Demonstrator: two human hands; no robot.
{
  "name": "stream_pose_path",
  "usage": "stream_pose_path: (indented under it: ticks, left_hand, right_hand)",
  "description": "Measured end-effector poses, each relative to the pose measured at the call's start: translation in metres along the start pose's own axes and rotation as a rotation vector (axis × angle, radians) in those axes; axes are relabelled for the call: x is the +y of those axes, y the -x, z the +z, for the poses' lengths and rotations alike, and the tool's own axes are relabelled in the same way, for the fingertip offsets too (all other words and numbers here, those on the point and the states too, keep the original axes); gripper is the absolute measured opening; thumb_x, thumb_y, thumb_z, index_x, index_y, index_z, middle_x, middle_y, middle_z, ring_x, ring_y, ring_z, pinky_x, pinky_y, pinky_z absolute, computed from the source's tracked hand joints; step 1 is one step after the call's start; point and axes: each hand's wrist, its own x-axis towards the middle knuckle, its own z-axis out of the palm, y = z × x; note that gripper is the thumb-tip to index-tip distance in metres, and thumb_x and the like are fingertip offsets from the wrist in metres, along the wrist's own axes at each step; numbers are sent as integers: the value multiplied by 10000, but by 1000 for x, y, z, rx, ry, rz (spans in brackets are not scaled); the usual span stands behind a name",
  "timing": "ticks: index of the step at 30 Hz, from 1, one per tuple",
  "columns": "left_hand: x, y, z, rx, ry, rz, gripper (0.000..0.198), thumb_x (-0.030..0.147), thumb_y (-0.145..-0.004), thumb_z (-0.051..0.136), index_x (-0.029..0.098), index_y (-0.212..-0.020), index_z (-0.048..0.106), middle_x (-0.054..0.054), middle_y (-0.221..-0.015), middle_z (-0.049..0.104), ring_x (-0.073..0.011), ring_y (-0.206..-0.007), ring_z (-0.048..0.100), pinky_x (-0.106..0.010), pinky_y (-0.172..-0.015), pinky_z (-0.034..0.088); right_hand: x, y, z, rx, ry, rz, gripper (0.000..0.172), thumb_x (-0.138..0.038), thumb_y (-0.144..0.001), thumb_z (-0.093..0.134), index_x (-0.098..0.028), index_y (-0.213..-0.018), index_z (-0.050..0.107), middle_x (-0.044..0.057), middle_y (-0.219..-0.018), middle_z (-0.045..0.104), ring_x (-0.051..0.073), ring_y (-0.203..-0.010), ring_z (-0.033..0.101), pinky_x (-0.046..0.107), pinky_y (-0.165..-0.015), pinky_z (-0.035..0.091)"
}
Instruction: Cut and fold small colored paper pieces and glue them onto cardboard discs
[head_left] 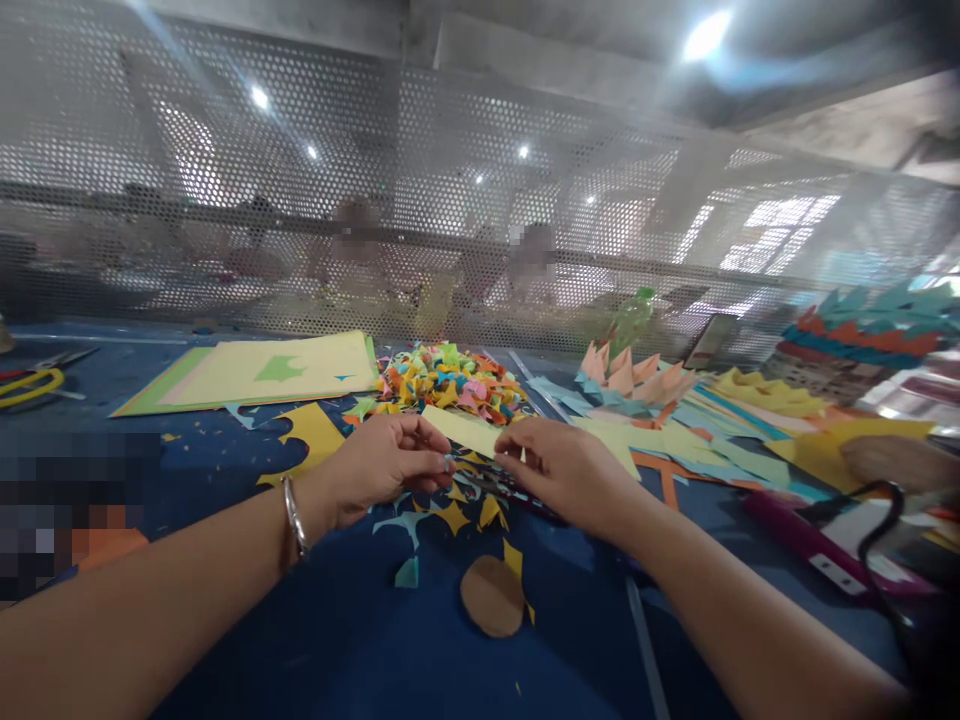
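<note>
A pale yellow paper strip (463, 431) is stretched between my two hands above the blue table (360, 640). My left hand (394, 460) pinches its left end, and a silver bangle circles that wrist. At the strip's right end, my right hand (559, 465) has its fingers closed on the paper. Right behind the strip rises a heap of colourful paper scraps (450, 380). Yellow and blue cut-offs (452, 517) lie below my hands, with dark scissors partly hidden among them. Nearer to me is a round brown cardboard piece (491, 597).
Stacked paper sheets (300, 370) lie back left, beyond a yellow cut piece (319, 440). Yellow-handled scissors (34, 387) are far left. Folded paper shapes (637, 375), a purple object (832, 550) with a black cable and another person's hand (896, 463) are at right. A perforated screen (450, 200) stands behind.
</note>
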Motion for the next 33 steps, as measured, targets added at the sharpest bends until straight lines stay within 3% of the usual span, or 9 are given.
stream_pose_path:
  ticks: [5,10,18,21,23,25,29,33]
  left_hand:
    - [-4,0,8,-29,-56,82,251,128,-703,676,175,-851,479,7,-588,671,-125,-554,629,-231,-534,454]
    - [-6,0,13,-83,-52,126,302,90,-670,669,189,-856,452,40,-562,644,-107,-527,603,-216,-532,434]
    - [-6,-1,10,-58,-144,136,264,162,-713,644,193,-904,464,12,-617,661,-135,-571,620,-238,-549,440]
    - [-5,3,9,39,-361,243,193,197,-748,609,193,-903,493,-11,-687,663,-149,-611,614,-254,-557,444]
    - [-4,8,12,156,-583,415,98,211,-779,578,193,-861,526,-24,-758,654,-160,-686,613,-271,-611,454]
    - [-4,15,19,188,-836,591,30,207,-820,531,195,-841,549,-25,-782,645,-164,-707,598,-286,-647,451]
    - [-9,23,38,-100,-1189,862,98,159,-847,491,171,-868,587,-56,-908,646,-201,-851,599,-299,-697,464]
    - [-16,17,47,-148,-1437,853,105,107,-802,522,161,-851,599,-60,-903,637,-208,-759,612,-285,-542,445]
  right_hand:
    - [-17,2,1,73,-244,-116,144,-283,-886,513,-191,-918,619,15,-825,625,115,-651,545,239,-620,420]
    - [-23,2,5,52,-289,-213,140,-251,-882,524,-185,-935,635,24,-822,622,126,-706,560,247,-661,435]
    - [-22,2,4,15,-275,-166,135,-219,-880,492,-189,-847,620,24,-813,614,122,-689,549,239,-626,427]
    - [-21,2,4,14,-255,-134,119,-214,-866,502,-192,-848,617,19,-789,611,126,-678,541,238,-619,414]
    - [-18,1,5,15,-244,-111,104,-197,-851,512,-191,-837,615,14,-766,608,127,-666,535,237,-614,403]
    - [-14,1,6,18,-230,-77,89,-184,-834,525,-183,-812,610,11,-744,603,126,-648,527,235,-602,391]
    - [-9,-2,8,-13,-223,-47,78,-188,-819,543,-180,-797,617,8,-744,615,127,-635,515,231,-583,367]
    - [-10,-4,8,-38,-202,-7,73,-169,-792,551,-185,-785,622,4,-755,624,127,-636,511,226,-575,352]
